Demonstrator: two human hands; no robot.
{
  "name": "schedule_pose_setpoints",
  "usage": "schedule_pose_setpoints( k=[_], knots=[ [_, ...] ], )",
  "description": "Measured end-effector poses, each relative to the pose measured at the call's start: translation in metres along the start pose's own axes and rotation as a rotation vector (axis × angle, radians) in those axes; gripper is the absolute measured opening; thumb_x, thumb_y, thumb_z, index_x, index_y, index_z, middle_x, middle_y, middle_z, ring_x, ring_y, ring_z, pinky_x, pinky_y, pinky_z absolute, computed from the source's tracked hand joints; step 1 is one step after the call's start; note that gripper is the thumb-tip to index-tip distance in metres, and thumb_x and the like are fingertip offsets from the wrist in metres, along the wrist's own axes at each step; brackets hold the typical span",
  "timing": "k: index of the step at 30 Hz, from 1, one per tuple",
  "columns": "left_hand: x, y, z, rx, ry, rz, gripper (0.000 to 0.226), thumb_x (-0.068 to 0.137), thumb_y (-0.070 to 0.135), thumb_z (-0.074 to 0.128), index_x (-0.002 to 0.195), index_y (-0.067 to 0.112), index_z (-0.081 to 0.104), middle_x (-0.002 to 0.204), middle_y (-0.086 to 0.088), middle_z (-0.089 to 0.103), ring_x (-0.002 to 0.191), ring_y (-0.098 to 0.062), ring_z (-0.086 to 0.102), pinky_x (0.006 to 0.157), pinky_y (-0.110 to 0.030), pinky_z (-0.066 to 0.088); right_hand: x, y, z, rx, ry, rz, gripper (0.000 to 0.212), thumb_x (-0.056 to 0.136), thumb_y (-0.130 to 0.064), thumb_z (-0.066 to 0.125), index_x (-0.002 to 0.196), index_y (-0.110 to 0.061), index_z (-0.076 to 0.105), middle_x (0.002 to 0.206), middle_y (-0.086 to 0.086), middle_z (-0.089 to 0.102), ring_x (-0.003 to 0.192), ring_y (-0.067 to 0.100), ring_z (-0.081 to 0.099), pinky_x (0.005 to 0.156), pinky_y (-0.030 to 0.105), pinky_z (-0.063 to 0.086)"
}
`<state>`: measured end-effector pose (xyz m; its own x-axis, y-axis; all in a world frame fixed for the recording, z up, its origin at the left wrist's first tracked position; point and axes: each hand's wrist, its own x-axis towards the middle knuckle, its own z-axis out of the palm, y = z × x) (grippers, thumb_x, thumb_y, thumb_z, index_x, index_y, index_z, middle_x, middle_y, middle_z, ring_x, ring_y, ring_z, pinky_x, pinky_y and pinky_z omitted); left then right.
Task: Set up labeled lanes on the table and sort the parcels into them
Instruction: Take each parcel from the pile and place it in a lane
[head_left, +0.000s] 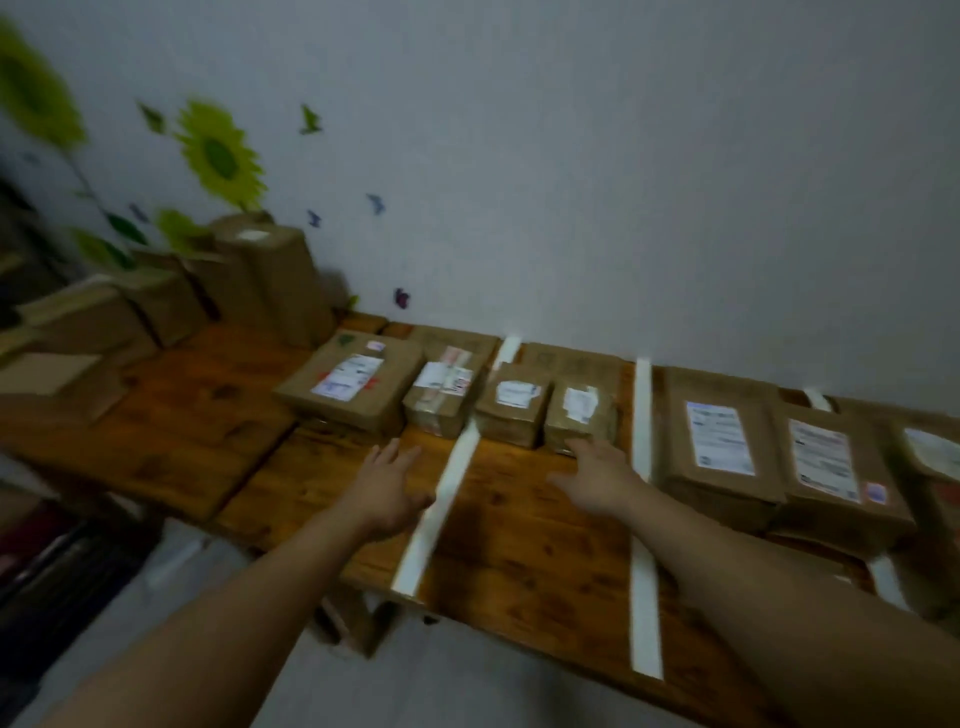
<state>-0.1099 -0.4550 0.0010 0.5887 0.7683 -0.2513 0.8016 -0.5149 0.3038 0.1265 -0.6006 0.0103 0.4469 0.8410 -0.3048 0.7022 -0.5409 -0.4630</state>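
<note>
Both hands reach out over the table (519, 551) with nothing in them. The left hand (387, 486) hovers just left of the nearest white tape strip (441, 499), its fingers (397, 452) apart and relaxed. The right hand (597, 480) lies in the lane between that strip and the middle tape strip (643, 415), fingers (582, 449) spread, with the tips at the foot of the small labelled box (579, 413).

The step looks like squaring up the row of sorted parcels. To do it well, I would press flat palms against the box fronts and push them straight back. Each one should stay wholly on its own side of the tape, with its address label facing up. The small square box (514, 405) and the taped parcel (444, 397) sit right where the near strip runs under the row, so they need the most care. The large flat parcel (353, 387) lies left of them. Two flat parcels, (719, 441) and (826, 467), fill the next lane to the right.

Motion blur hides whether the right fingertips actually touch the box. No lane labels can be made out, and the print on the parcel labels is unreadable. The near strip is hidden behind the boxes. The far-right lane is cut off at the frame edge. A stack of brown boxes (156, 301) waits at the far left, dim and smeared, and its count is unclear.
</note>
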Motion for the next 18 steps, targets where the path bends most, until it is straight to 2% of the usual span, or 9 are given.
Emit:
schedule_pose_setpoints(
  k=[5,9,12,15,18],
  knots=[
    [-0.025,-0.138,-0.080,-0.042,0.057,-0.147,0.074,0.090,0.047,0.053,0.150,0.025,0.016,0.158,-0.006,0.006,0.145,-0.028,0.004,0.117,-0.040,0.013,0.026,-0.141,0.033,-0.033,-0.004,-0.125,0.063,0.089,-0.048,0.057,0.143,-0.019,0.040,0.146,0.010,0.040,0.127,0.029,0.044,0.104,0.039,0.040],
    [-0.045,-0.233,-0.121,-0.122,0.083,-0.237,0.074,0.089,0.049,0.053,0.149,0.027,0.016,0.158,-0.007,0.006,0.145,-0.029,0.004,0.117,-0.040,0.014,0.039,-0.231,0.066,-0.069,-0.106,-0.243,0.061,0.089,-0.048,0.057,0.142,-0.023,0.042,0.145,0.008,0.042,0.127,0.026,0.044,0.103,0.036,0.039],
    [-0.053,-0.285,-0.138,-0.196,0.129,-0.296,0.075,0.088,0.049,0.056,0.149,0.027,0.018,0.158,-0.008,0.006,0.145,-0.029,0.005,0.117,-0.041,0.014,0.058,-0.288,0.086,-0.106,-0.193,-0.305,0.065,0.090,-0.049,0.055,0.145,-0.023,0.036,0.149,0.005,0.037,0.132,0.024,0.040,0.107,0.036,0.037],
    [-0.058,-0.332,-0.145,-0.248,0.154,-0.366,0.078,0.087,0.051,0.056,0.149,0.026,0.017,0.158,-0.007,0.004,0.145,-0.029,0.004,0.117,-0.043,0.014,0.082,-0.340,0.106,-0.187,-0.248,-0.328,0.061,0.091,-0.051,0.053,0.143,-0.021,0.039,0.147,0.006,0.038,0.131,0.025,0.040,0.104,0.032,0.036],
    [-0.052,-0.385,-0.156,-0.244,0.136,-0.422,0.081,0.086,0.055,0.055,0.150,0.026,0.014,0.158,-0.008,0.002,0.145,-0.029,0.003,0.117,-0.043,0.014,0.112,-0.392,0.127,-0.206,-0.262,-0.385,0.060,0.091,-0.053,0.052,0.141,-0.023,0.040,0.145,0.007,0.040,0.128,0.026,0.041,0.106,0.034,0.035]
  ],
)
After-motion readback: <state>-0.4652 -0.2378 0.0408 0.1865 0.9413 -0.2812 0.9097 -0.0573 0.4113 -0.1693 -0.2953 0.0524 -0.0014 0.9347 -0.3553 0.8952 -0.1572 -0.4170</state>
